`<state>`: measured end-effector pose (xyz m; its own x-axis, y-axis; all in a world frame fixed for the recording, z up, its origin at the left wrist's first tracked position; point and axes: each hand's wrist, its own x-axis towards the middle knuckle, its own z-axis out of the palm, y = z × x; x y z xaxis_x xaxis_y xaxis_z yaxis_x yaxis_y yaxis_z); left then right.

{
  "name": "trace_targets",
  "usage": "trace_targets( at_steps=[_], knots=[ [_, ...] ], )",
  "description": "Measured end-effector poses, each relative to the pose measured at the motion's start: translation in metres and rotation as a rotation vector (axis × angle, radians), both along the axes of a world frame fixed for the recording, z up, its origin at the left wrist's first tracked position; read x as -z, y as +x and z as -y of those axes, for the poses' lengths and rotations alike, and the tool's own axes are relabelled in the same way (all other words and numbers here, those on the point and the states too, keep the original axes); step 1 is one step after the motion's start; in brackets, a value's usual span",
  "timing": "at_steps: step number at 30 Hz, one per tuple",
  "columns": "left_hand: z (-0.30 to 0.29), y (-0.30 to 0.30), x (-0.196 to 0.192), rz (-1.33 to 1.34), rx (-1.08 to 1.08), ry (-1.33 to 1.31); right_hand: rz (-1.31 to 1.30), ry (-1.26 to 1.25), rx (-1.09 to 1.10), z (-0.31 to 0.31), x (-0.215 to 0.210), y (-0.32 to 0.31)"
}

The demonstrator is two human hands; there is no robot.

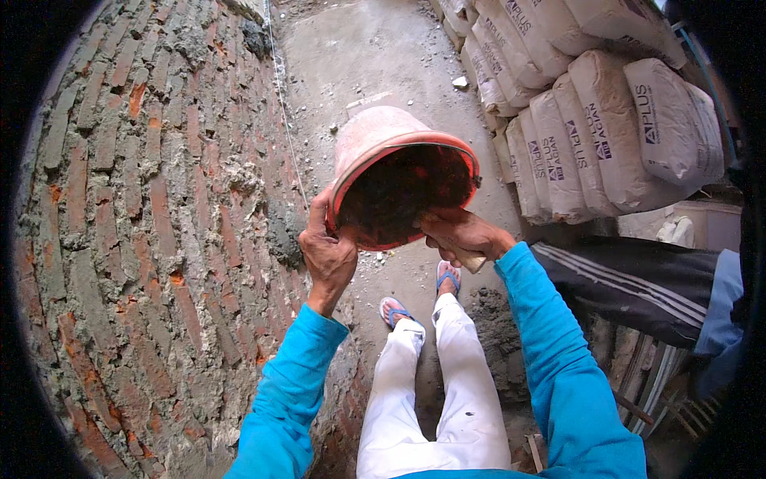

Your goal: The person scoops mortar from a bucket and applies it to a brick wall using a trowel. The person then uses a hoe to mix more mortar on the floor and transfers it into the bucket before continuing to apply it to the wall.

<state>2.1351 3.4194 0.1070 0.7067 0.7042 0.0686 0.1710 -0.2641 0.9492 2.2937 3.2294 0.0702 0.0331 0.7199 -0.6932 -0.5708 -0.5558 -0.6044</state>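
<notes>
A faded red bucket (383, 132) is held up in front of me, tipped so that its dark mouth faces toward me. Its inside is in deep shadow, and I cannot make out what it contains. My left hand (329, 259) is closed on the left side of the rim. At the lower right of the rim, my right hand (467, 234) is wrapped round a tool's pale wooden handle (472, 262). The other end of that tool is hidden by the hand and the dark bucket, so its kind does not show.
A rough brick wall (159, 223) smeared with mortar runs along the left, with a thin string (285, 104) beside it. Stacked paper sacks (594, 136) stand at the right. Dark striped trousers (630, 279) lie below them. Near my feet sits a heap of grey mortar (496, 339).
</notes>
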Motion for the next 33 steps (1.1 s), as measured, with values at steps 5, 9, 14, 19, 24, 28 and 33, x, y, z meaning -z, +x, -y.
trace_targets(
  at_steps=[5,9,14,19,24,28,33],
  knots=[
    [0.000,-0.004,0.015,-0.107,0.033,-0.159,-0.225,0.224,0.065,0.007,0.045,-0.019],
    [0.015,-0.005,0.066,-0.162,0.080,-0.087,-0.349,0.244,0.244,0.019,0.088,-0.038],
    [0.042,-0.019,0.208,-0.135,-0.126,-0.356,-0.374,0.252,0.345,0.058,0.122,-0.048],
    [0.077,-0.054,0.355,-0.232,-0.339,-0.658,-0.365,0.167,0.398,0.078,0.163,-0.067],
    [0.097,-0.094,0.432,-0.397,-0.488,-0.972,-0.462,0.161,0.427,0.050,0.201,-0.115],
    [0.092,-0.134,0.464,-0.510,-0.482,-1.158,-0.658,0.238,0.442,-0.003,0.198,-0.145],
    [0.095,-0.182,0.403,-0.637,-0.409,-1.129,-0.366,0.295,0.666,-0.030,0.140,-0.138]
  ],
)
